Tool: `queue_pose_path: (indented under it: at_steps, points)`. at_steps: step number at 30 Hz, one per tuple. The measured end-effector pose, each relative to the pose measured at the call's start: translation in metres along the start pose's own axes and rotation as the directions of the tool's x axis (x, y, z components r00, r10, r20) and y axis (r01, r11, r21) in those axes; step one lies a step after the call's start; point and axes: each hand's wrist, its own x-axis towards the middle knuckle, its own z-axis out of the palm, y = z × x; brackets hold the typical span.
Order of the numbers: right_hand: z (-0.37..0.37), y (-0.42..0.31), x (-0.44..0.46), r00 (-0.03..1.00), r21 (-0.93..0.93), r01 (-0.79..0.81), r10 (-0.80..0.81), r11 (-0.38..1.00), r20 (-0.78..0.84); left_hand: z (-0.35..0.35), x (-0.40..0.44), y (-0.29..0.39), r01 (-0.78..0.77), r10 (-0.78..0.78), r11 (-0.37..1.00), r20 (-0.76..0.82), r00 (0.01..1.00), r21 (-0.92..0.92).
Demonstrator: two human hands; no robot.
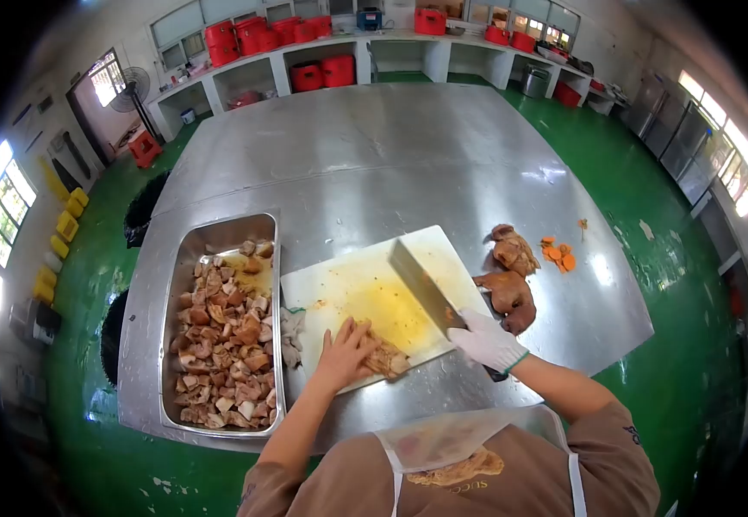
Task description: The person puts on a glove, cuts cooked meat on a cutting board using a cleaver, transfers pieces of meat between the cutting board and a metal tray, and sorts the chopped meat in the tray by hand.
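Note:
My bare left hand (344,355) lies with fingers extended on a piece of cooked meat (384,357) at the near edge of the white cutting board (309,289). In a white glove, my right hand (488,339) grips a cleaver (424,284), its broad blade slanting up and left over the board. Yellowish juice wets the board's middle. To the left, a deep steel tray (280,250) holds many chopped chunks of meat (223,345). Two larger brown pieces of meat, one farther back (514,251) and one nearer (510,300), lie right of the board.
Orange carrot slices (558,254) lie on the steel table (339,155) beyond the meat. A crumpled pale cloth or glove (291,334) sits between tray and board. Red containers (336,72) line the back counter, and a fan (131,89) stands back left.

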Motion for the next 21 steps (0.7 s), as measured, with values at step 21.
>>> queue_pose_path:
  at_steps: [21]
  points:
    - [0.029, 0.108, -0.031, 0.906, -0.327, 0.121, -0.239, 0.937, -0.351, 0.08, 0.048, 0.054, -0.018, -0.049, 0.975, -0.291, 0.955, -0.223]
